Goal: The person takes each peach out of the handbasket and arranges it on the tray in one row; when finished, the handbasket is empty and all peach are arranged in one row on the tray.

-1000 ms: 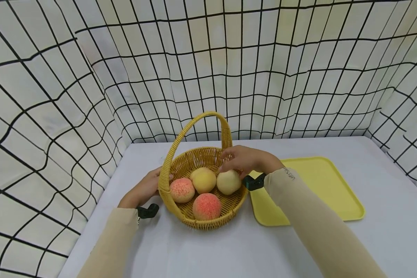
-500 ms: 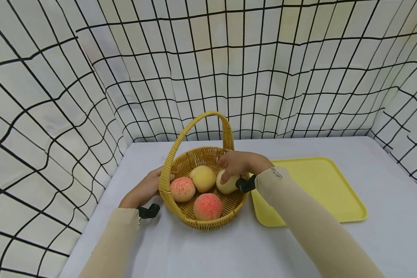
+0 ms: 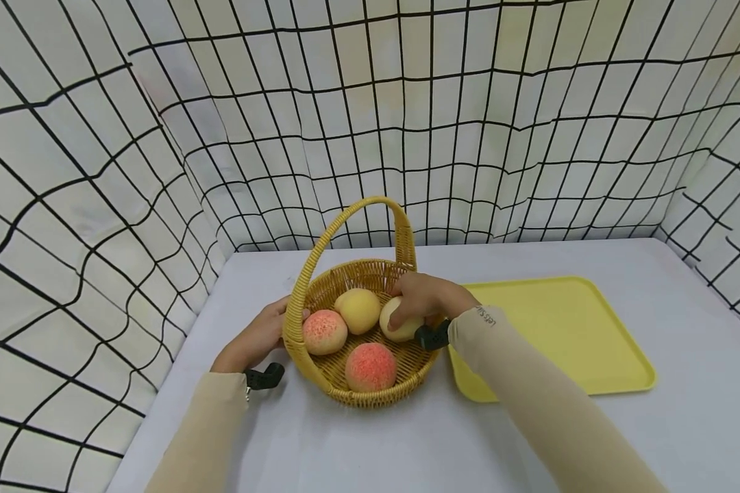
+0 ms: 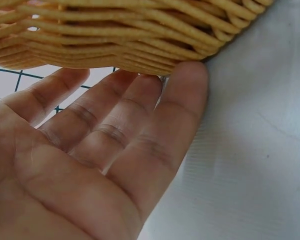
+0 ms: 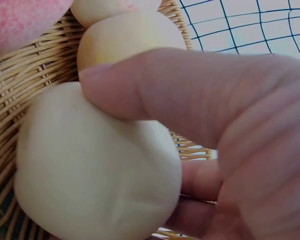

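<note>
My right hand (image 3: 428,298) grips a cream-white peach (image 3: 395,322) inside the yellow wicker basket (image 3: 329,281). In the right wrist view, the thumb lies over one side of this peach (image 5: 100,165) while other fingers show on its far side. The left hand (image 3: 255,335) supports the basket from the left, by the foot of the handle. Its fingers (image 4: 155,125) are nearly straight in the left wrist view, tips against the woven wall. Alongside the held peach are a yellow peach (image 3: 360,311) and two pink-speckled peaches, one left (image 3: 324,332) and one in front (image 3: 371,367).
A yellow tray (image 3: 567,335) lies right of the basket, partly under the right forearm. The tall basket handle (image 3: 327,236) arches over the fruit. Black-grid white curtains (image 3: 370,123) hang around the back and sides of the white table (image 3: 321,445).
My right hand has come down from above the cream-white peach and closed around it, nudging it slightly to the left. The left hand has stayed at the basket's side.
</note>
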Tool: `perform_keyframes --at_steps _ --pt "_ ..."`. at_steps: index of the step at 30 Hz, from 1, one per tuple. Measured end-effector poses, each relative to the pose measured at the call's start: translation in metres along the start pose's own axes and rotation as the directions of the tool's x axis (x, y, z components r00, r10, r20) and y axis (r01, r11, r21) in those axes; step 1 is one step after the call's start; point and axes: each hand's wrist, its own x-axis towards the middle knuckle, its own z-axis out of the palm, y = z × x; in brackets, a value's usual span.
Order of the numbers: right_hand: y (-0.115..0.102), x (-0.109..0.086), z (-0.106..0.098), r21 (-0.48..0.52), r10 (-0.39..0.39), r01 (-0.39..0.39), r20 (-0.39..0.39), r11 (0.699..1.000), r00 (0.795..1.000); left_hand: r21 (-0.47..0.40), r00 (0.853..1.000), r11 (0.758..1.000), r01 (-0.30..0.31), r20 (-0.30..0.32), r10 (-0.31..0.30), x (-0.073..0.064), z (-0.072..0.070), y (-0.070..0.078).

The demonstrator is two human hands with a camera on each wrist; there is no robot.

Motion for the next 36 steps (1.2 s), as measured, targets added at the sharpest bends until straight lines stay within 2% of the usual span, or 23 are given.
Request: perform_keyframes --at_steps 9,20,25,36 --pt "0.001 -0.008 0.002 -0.055 -0.041 0.036 -0.103 0.998 0.994 -0.009 0.999 1.000 0.027 -0.025 -0.027 0.000 0.006 0.000" --pt "0.010 -0.028 -0.005 0.065 -0.112 0.125 -0.175 0.990 0.978 0.002 0.999 1.000 0.023 -0.041 -0.023 0.000 0.005 0.002" --pt "0.016 -0.038 -0.013 0.119 -0.146 0.175 -0.220 0.977 0.965 0.009 0.999 1.000 0.021 -0.040 -0.020 -0.002 0.005 0.002" --pt "0.035 -0.057 -0.022 0.269 -0.138 0.221 -0.295 0.938 0.945 0.008 0.999 1.000 0.020 -0.050 -0.020 -0.002 0.005 0.000"
